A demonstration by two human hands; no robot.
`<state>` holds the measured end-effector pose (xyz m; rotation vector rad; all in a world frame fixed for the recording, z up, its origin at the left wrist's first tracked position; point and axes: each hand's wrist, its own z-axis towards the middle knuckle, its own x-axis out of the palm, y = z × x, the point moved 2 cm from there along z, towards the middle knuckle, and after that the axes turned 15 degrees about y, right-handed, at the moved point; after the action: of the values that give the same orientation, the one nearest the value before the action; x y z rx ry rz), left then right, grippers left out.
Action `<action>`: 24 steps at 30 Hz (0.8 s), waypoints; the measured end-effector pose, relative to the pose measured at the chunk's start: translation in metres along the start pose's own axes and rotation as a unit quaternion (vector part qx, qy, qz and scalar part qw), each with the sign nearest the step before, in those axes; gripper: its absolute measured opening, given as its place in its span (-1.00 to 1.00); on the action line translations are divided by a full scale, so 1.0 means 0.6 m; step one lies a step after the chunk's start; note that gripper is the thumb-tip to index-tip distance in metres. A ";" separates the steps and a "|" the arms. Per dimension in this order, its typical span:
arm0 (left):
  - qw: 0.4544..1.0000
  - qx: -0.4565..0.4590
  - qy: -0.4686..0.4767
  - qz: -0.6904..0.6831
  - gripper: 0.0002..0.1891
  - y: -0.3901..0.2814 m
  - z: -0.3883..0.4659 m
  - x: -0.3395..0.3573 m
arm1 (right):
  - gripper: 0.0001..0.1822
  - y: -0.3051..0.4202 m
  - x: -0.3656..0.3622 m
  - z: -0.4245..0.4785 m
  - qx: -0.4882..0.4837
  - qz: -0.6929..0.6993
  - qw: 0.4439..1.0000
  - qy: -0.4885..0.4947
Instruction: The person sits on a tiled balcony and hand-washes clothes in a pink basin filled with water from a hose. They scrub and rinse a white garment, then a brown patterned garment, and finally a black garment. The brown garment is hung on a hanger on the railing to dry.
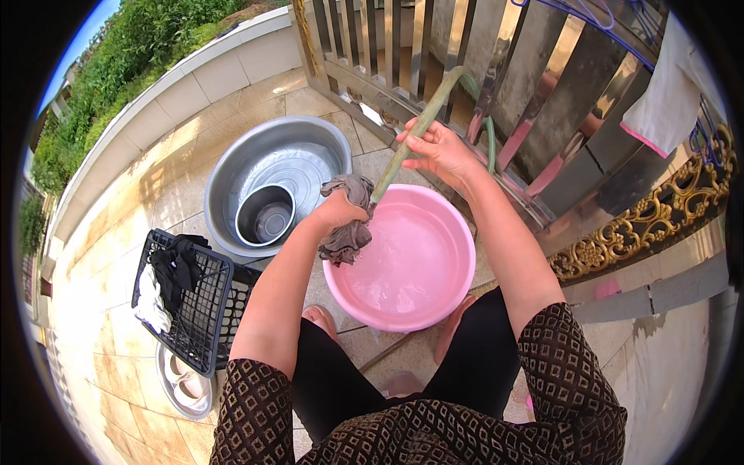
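My left hand grips a bunched grey-brown cloth over the left rim of a pink plastic basin. A shallow layer of water lies in the basin. My right hand holds a green hose between thumb and fingers. The hose's end points down at the cloth, by the basin's far left edge. From my right hand the hose arches up and over towards the metal railing.
A large metal basin holds a smaller metal pot. Black and white cloths lie on a black plastic crate. Shoes sit in a metal bowl. A metal-barred gate stands ahead; a white cloth hangs at right.
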<state>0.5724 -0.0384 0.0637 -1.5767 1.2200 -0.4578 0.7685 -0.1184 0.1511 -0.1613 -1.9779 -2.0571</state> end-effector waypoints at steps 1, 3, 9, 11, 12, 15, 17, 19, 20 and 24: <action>0.992 -0.032 0.015 0.123 -0.66 0.002 -0.004 0.004 | -0.71 -0.001 0.000 0.000 0.001 -0.004 1.000 -0.002; 0.926 -0.093 0.046 0.362 -0.64 -0.008 -0.020 0.009 | -0.71 -0.001 -0.002 0.000 -0.001 -0.011 1.000 -0.007; 0.830 0.032 -0.030 0.556 -0.60 -0.009 -0.050 0.018 | -0.68 0.001 0.003 0.001 0.005 0.001 1.000 0.001; 0.817 0.090 -0.061 0.566 -0.56 -0.013 -0.053 0.023 | -0.67 0.000 -0.001 -0.001 0.005 0.002 1.000 0.001; 0.817 0.115 -0.069 0.560 -0.56 -0.016 -0.055 0.022 | -0.67 0.000 -0.002 -0.001 0.002 0.005 1.000 0.001; 0.821 0.168 -0.084 0.540 -0.53 -0.017 -0.056 0.018 | -0.66 0.002 -0.001 -0.003 -0.007 0.022 1.000 0.010; 0.828 0.192 -0.100 0.518 -0.52 -0.013 -0.057 0.014 | -0.66 0.005 0.004 -0.004 -0.012 0.034 0.999 0.014; 0.839 0.217 -0.125 0.483 -0.51 -0.015 -0.058 0.013 | -0.67 0.011 0.007 -0.007 -0.012 0.041 0.999 0.012; 0.862 0.206 -0.120 0.446 -0.51 -0.016 -0.057 0.013 | -0.67 0.014 0.006 -0.010 -0.012 0.040 0.999 0.009; 0.916 0.192 -0.191 0.297 -0.49 0.009 -0.043 -0.003 | -0.67 0.021 0.000 -0.013 -0.022 0.034 0.999 0.003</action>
<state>0.5487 -0.0495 0.0691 -0.8459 1.1444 0.0169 0.7726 -0.1264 0.1628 -0.2287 -1.8964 -2.0568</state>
